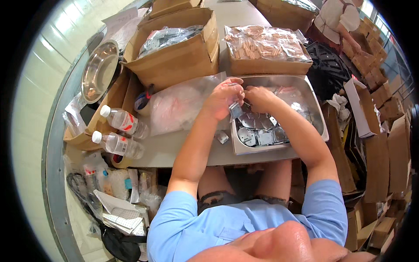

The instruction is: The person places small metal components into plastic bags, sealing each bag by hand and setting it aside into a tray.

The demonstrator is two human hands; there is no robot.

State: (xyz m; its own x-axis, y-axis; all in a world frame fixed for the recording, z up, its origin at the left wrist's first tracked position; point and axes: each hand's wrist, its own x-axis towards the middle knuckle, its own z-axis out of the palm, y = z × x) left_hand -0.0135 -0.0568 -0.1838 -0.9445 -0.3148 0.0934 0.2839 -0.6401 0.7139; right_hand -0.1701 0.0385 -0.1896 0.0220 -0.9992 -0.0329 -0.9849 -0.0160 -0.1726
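Observation:
My left hand holds a small clear plastic bag with a flat metal piece in it, just above the near left corner of a steel tray. My right hand is right beside it, fingers pinched at the bag's top edge. The tray holds several flat shiny metal plates. One small bagged piece lies on the grey table left of the tray.
A heap of clear bags lies left of my hands. Cardboard boxes of bagged parts and bagged wooden dowels stand behind. Two water bottles and a steel bowl sit at left. Another person works at far right.

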